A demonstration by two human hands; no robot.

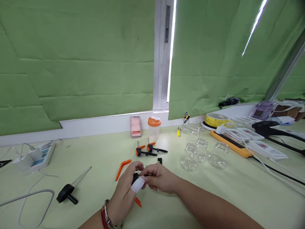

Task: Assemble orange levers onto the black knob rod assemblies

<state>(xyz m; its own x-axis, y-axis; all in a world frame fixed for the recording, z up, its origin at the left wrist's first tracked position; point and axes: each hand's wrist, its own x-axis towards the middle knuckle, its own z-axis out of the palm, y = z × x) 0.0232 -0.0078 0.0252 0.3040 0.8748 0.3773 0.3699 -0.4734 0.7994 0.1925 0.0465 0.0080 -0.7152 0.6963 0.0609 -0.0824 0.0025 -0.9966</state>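
Near the front middle of the table, my left hand [127, 192] is closed around a black plastic part [135, 178]; white tape wraps its thumb. My right hand [160, 177] meets it there, fingertips pinched together against the part, and what they grip is too small to make out. An orange piece [138, 202] sticks out below my left hand. Beside that hand lies a bent orange lever [122, 168]. A small black piece [159, 160] lies just behind my right hand. Farther back are two orange-and-black clamp-like tools [145, 152] [156, 148] with thin metal rods.
A screwdriver with a black handle [66, 193] lies at left, near a power strip [45, 156] and white cables. At the back stand a pink box [135, 127] and an orange-lidded cup [154, 128]. Several clear glass jars [218, 156] and an orange power strip [230, 144] are at right.
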